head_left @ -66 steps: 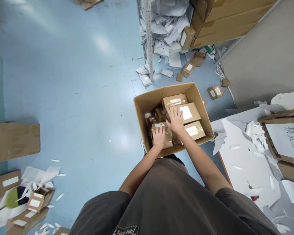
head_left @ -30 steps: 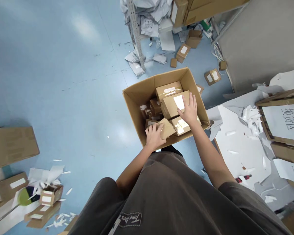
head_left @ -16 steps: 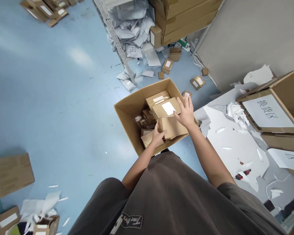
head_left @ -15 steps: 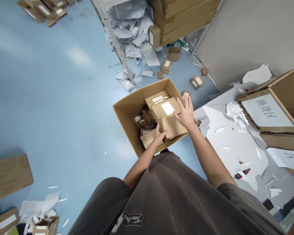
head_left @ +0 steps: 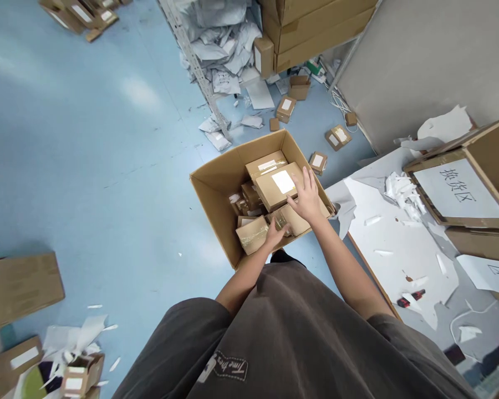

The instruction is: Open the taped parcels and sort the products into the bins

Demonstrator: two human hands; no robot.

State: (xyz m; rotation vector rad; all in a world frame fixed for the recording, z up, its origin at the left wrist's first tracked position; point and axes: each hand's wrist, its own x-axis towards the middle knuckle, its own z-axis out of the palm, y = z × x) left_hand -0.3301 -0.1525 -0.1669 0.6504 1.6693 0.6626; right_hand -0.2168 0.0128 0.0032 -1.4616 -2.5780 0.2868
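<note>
A large open cardboard box (head_left: 216,213) stands on the floor in front of me, holding several small brown cartons. Inside it, near the front, my left hand (head_left: 275,235) has its thumb and fingers around the taped left end of a small cardboard box (head_left: 298,221). My right hand (head_left: 306,198) rests over that box's far side, fingers spread, beside a carton with a white label (head_left: 270,191). To the left of my left hand lies another taped carton (head_left: 253,235). The undersides of the cartons are hidden.
A metal rack (head_left: 199,77) with grey mailing bags (head_left: 224,50) stands ahead. Small cartons (head_left: 337,137) lie on the floor near the wall. At right is a white work surface (head_left: 395,249) with paper scraps and a labelled box (head_left: 459,188). Cartons and scraps (head_left: 83,338) lie lower left.
The small box at the front was tilted up between my hands and now sits lower and flatter among the cartons. My left hand has shifted slightly down and right. The view has swung right.
</note>
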